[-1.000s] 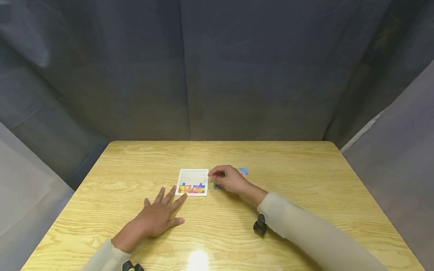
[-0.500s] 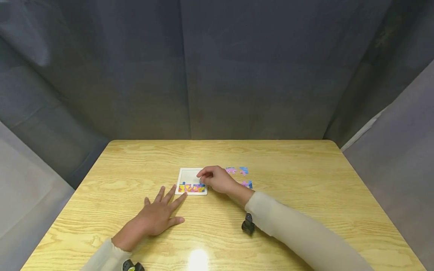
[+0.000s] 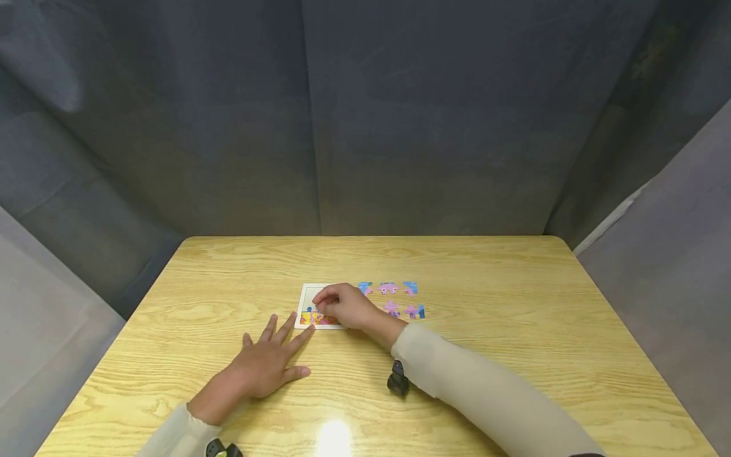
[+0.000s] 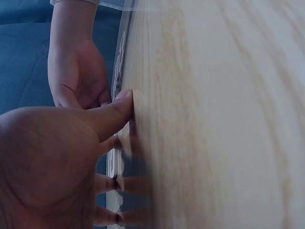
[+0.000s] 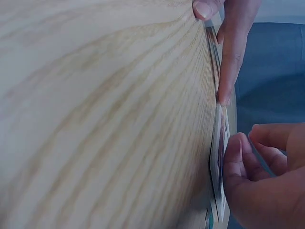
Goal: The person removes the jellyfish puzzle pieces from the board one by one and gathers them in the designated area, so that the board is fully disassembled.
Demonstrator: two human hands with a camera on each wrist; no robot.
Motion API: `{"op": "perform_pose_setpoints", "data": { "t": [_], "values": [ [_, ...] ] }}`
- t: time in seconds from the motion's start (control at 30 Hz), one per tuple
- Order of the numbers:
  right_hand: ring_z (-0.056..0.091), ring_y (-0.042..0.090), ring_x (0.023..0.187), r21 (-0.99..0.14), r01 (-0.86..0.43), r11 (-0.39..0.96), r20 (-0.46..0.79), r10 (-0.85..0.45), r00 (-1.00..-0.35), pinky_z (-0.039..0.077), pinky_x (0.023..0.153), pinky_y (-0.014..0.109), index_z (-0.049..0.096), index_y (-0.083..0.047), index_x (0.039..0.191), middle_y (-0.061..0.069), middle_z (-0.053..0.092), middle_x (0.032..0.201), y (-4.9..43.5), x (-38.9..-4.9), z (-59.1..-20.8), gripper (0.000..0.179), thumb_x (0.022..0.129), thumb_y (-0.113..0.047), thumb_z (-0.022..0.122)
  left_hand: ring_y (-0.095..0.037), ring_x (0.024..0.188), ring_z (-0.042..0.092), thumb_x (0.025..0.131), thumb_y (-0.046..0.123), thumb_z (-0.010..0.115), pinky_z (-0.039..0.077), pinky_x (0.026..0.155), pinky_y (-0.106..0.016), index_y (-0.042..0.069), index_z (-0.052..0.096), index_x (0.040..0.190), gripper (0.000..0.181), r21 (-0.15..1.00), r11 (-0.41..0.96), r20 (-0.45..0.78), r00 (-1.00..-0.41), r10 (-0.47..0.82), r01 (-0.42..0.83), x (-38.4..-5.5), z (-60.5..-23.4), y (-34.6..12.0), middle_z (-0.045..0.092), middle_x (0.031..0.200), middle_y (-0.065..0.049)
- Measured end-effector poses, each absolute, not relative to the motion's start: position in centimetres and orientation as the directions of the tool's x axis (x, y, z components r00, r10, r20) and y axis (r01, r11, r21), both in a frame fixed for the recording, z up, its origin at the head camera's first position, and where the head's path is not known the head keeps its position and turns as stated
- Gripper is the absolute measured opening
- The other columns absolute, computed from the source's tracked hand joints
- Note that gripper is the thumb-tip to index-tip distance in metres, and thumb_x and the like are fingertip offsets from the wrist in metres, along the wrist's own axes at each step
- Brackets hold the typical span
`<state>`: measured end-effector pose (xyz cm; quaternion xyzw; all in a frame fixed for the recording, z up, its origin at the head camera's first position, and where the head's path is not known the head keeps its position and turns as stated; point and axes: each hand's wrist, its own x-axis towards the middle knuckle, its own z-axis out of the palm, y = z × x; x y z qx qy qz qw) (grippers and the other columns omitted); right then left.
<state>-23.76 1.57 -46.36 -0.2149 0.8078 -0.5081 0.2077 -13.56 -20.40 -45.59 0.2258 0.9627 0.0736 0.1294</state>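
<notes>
A small white-framed puzzle tray (image 3: 299,322) lies on the table, its bottom row filled with yellow, pink and blue pieces. My left hand (image 3: 265,368) lies flat on the table with fingers spread, fingertips at the tray's near left edge. Over the tray hovers my right hand (image 3: 345,308), thumb and fingers curled toward each other close above the filled row. In the right wrist view the right thumb (image 5: 233,155) is near its fingertips; I cannot tell whether a piece is between them. The tray's right part is hidden under this hand.
Several loose jigsaw pieces in pink and blue, such as one piece (image 3: 388,288) in the back row and another piece (image 3: 414,311) nearer, lie right of the tray on the wooden table (image 3: 485,285). Dark curtains (image 3: 428,127) hang behind the table.
My right hand has moved left from beside the loose pieces to over the tray, uncovering some of those pieces. My left hand has stayed in place.
</notes>
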Motion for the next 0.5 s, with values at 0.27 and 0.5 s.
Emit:
{"op": "perform_pose_setpoints", "data": {
  "t": [0.27,0.5],
  "values": [
    [0.061,0.03,0.125,-0.864,-0.167,0.475,-0.157,-0.569,-0.807,0.049,0.107,0.05,0.066,-0.009,0.132,0.009,0.067,0.132,0.7,-24.0,-46.4,0.031,0.103,-0.008,0.059,-0.058,0.151,0.011,0.102,0.06,0.052,0.024,0.095,-0.091,0.028,0.025,0.165,0.076,0.202,0.883,-0.208,-0.862,0.462,0.424,-13.5,-45.5,-20.4,0.009,0.172,-0.019],
    [0.053,0.034,0.136,-0.834,-0.203,0.513,-0.185,-0.608,-0.772,0.042,0.113,0.057,0.063,-0.011,0.135,0.009,0.063,0.139,0.4,-24.0,-46.2,0.036,0.101,-0.002,0.056,-0.059,0.151,0.013,0.102,0.06,0.052,0.025,0.094,-0.091,0.027,0.026,0.165,0.076,0.194,0.879,-0.2,-0.86,0.47,0.436,-13.5,-45.5,-20.5,0.009,0.172,-0.02]
  ]
}}
